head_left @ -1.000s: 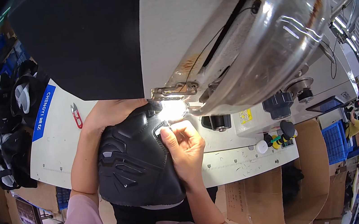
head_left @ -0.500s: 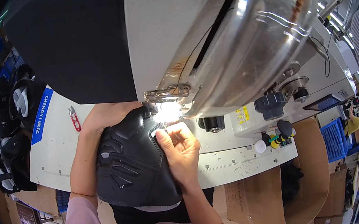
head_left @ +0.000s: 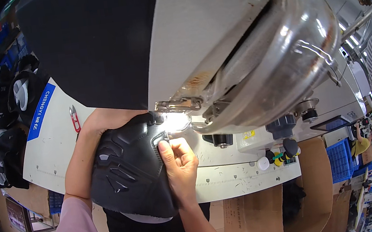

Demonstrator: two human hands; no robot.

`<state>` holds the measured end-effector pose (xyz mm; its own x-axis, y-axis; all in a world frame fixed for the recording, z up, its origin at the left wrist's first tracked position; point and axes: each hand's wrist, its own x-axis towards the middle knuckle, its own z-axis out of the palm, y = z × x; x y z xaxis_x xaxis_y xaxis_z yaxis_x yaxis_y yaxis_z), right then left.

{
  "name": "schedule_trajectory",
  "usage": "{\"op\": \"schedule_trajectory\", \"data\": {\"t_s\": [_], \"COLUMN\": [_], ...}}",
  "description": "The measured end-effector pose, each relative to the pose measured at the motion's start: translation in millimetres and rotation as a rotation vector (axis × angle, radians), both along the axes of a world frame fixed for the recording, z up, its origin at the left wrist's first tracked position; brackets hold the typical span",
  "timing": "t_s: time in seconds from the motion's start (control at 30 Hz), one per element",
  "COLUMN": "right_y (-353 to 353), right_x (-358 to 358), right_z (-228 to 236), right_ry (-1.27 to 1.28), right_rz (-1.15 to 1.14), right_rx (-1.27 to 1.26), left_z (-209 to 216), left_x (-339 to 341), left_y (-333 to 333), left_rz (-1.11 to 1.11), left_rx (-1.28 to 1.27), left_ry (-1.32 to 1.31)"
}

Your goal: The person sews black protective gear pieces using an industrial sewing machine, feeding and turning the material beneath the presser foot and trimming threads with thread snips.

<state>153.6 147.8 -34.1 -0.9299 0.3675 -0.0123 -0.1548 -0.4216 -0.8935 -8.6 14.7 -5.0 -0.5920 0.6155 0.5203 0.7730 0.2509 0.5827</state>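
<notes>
A black moulded padded piece (head_left: 129, 170) with raised ribs and a stitched seam lies under the sewing machine head (head_left: 198, 67), its upper corner at the brightly lit needle area. My right hand (head_left: 180, 163) pinches its right-hand edge, thumb on top and fingers curled beneath, close to the light. Along the far left side of the piece rests my left hand (head_left: 113, 118); its fingers disappear behind the piece and the machine head. The needle itself is lost in the glare. A pale underside shows at the near edge of the piece.
Red-handled thread snips (head_left: 75, 119) lie left of my left wrist. Black and white padded goods (head_left: 6, 125) are heaped at far left. On the right are a white round lid (head_left: 263, 163), small bottles, a cardboard box (head_left: 255, 215) below the table edge, and a blue crate (head_left: 340, 160).
The whole view has shifted, so the machine appears farther right. The black piece and my right hand sit slightly farther left relative to the machine head. My right hand keeps its pinch.
</notes>
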Motion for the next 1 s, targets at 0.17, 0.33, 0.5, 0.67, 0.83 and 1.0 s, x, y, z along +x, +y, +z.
{"op": "schedule_trajectory", "data": {"t_s": [0.17, 0.33, 0.5, 0.67, 0.83, 1.0], "right_y": [17, 27, 39, 50, 53, 59], "right_x": [4, 7, 2, -2, -5, -8], "right_z": [-5, -3, 5, 15, 18, 15], "right_ry": [-0.173, -0.073, -0.073, -0.140, -0.098, -0.136], "right_rz": [0.292, 0.273, 0.260, 0.255, 0.241, 0.232], "right_rx": [-0.277, 0.038, 0.253, 0.434, 0.435, 0.450], "left_z": [-4, -9, -10, -12, -10, -8], "left_x": [-6, -8, -8, -9, -6, -2], "left_y": [-3, -3, -1, 0, 0, 2], "left_rz": [0.038, 0.061, 0.098, 0.125, 0.153, 0.129], "left_rx": [-0.040, -0.023, 0.009, 0.034, 0.045, 0.107], "left_ry": [0.110, 0.099, 0.055, 0.028, 0.014, 0.019]}}
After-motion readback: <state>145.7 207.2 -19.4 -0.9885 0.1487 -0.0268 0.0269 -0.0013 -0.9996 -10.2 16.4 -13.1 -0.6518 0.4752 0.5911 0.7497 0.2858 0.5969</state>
